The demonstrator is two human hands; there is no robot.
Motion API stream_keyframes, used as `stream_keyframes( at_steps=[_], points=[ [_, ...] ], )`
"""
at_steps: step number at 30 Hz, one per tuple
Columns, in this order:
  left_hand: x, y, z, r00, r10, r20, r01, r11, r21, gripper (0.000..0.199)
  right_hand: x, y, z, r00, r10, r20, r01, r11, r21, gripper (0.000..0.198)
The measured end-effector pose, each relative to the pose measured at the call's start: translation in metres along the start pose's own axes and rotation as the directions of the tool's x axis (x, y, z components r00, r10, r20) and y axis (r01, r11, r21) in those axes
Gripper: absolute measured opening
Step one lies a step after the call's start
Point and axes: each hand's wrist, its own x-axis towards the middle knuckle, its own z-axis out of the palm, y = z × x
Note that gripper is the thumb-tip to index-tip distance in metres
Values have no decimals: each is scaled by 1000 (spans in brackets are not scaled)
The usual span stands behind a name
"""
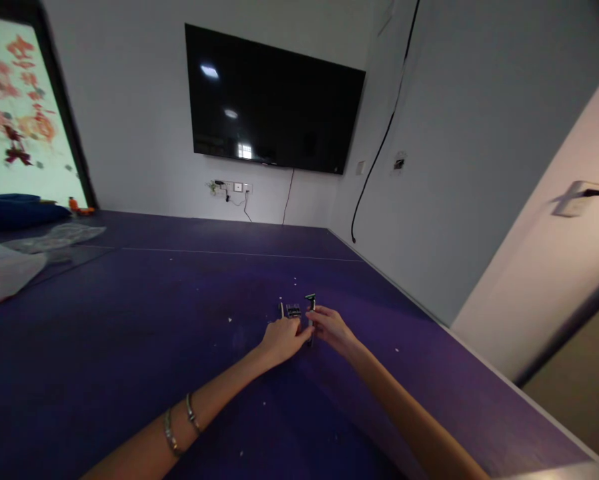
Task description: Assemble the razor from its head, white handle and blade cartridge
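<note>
A razor (310, 299) with a dark head and slim handle stands nearly upright between my hands, head at the top. My right hand (329, 327) pinches its handle from the right, fingers closed. From the left, my left hand (282, 339) reaches in with its fingers curled and its thumb against the lower handle. Its other fingertips are hidden. Just beyond my left hand lies a small dark and clear piece (293, 311), perhaps a cartridge holder. Beside that, a thin light-coloured stick-like item (281, 309) shows, its lower end hidden by the hand.
The dark blue-purple surface (144, 320) carries several small white specks. Clear plastic wrapping (62, 237), a white bag (7, 270) and a blue cloth item (22, 210) lie at the left. A television (274, 100) hangs on the wall; a black cable (379, 150) dangles to its right.
</note>
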Motion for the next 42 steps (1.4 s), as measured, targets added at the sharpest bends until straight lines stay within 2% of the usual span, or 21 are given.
stream_keyframes(
  at_steps=[3,4,6,8,10,11,15,22,30,32,34,36,38,40,42],
  points=[
    [6,-7,-1,997,-21,72,18,999,44,48,0,-11,-39,995,-20,-96,-3,971,-240,29],
    [7,-11,-2,995,-42,89,36,997,68,43,2,-15,-54,989,-45,-143,-10,931,-366,27],
    [9,-19,-1,992,-84,99,72,990,121,37,5,-23,-85,972,-83,-221,-32,882,-471,24],
    [8,-26,0,990,-103,92,88,983,160,36,9,-29,-111,938,-227,-262,-68,621,-781,23],
    [7,-31,2,988,-126,94,107,976,188,37,12,-32,-130,912,-301,-280,-99,500,-860,23],
    [7,-32,3,986,-140,96,119,973,197,37,13,-32,-136,901,-326,-286,-108,469,-876,23],
    [8,-32,8,979,-181,94,160,967,200,35,14,-28,-148,884,-378,-275,-129,367,-921,19],
    [14,-32,14,971,-211,117,187,964,187,31,13,-16,-150,900,-378,-217,-147,207,-967,12],
    [8,-41,14,965,-243,98,225,960,165,32,7,-22,-147,925,-358,-132,-95,118,-988,14],
    [7,-42,11,966,-247,79,233,961,150,33,5,-24,-139,916,-392,-86,-32,142,-989,15],
    [6,-40,6,972,-232,50,224,966,129,34,3,-24,-126,899,-436,-37,70,227,-971,15],
    [7,-31,0,980,-198,23,194,975,107,35,1,-22,-106,892,-450,-29,165,385,-908,17],
    [7,-17,-3,989,-151,7,150,985,85,37,-2,-19,-81,917,-393,-66,206,609,-766,26],
    [6,0,-5,995,-99,3,98,993,67,38,-7,-16,-55,950,-291,-113,189,826,-531,40],
    [4,17,-5,997,-73,-6,73,995,64,38,-12,-14,-32,973,-184,-136,142,952,-270,50]
  ],
)
